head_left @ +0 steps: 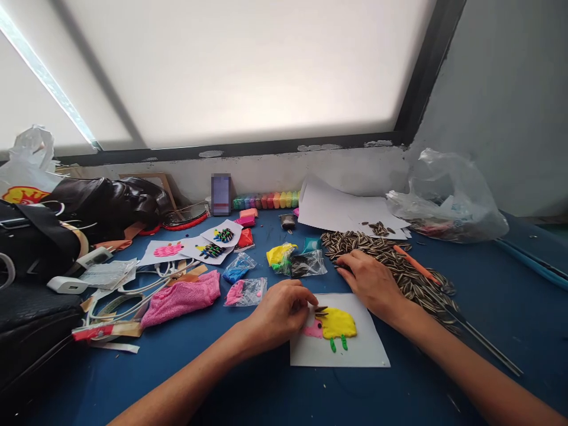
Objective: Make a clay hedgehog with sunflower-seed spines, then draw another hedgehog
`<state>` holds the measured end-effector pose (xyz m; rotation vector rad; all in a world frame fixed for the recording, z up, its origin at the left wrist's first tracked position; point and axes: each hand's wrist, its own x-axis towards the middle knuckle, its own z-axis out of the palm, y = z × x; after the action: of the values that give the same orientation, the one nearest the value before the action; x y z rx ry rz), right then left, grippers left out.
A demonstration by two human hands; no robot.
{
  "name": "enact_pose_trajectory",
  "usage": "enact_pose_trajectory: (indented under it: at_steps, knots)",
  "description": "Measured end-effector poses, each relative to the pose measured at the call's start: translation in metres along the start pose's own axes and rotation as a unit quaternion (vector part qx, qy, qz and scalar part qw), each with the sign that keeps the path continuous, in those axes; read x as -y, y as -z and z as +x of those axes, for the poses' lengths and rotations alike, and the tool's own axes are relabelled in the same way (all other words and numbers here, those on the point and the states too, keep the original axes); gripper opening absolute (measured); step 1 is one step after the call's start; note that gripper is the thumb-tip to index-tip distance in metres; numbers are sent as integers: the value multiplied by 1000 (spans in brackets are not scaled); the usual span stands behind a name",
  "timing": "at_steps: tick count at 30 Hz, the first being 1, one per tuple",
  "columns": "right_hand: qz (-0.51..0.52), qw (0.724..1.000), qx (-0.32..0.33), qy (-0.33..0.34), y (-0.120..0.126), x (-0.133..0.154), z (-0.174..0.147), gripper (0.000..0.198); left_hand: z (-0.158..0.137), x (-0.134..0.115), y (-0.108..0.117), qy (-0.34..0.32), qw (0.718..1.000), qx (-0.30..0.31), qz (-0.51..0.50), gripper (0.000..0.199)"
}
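Observation:
A yellow clay animal body (339, 323) with a pink clay head (314, 329) and two green clay legs (344, 342) lies on a white paper sheet (306, 357). A few sunflower seeds (321, 312) stick into its upper left part. My left hand (287, 307) is curled over the sheet's left edge, its fingertips closed at these seeds; the thumb is mostly hidden. Beyond the sheet's upper right corner, my right hand (373, 283) rests at the near left side of a sunflower seed pile (390, 251), thumb and index finger pinched on a dark seed.
Clay packets, including yellow clay (280, 254) and pink clay (243, 292), lie beyond my left hand. Tweezers (483, 343) and an orange tool (416, 265) lie right. A pink cloth (181, 299), cables, finished pictures (166, 251) and black bags (33, 307) fill the left.

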<state>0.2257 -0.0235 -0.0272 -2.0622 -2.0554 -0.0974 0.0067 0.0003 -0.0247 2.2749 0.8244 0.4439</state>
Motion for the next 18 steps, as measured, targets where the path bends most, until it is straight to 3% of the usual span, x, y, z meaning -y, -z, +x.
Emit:
enact_pose_trajectory:
  at_steps: [8, 13, 18]
  knots:
    - [40, 998, 20, 35, 0, 2, -1, 11, 0, 2, 0, -11, 1000, 1, 4, 30]
    - [92, 994, 43, 41, 28, 10, -18, 13, 0, 3, 1, -14, 1000, -10, -6, 32]
    - [171, 975, 114, 87, 52, 24, -39, 13, 0, 0, 4, 22, 999, -1, -35, 27]
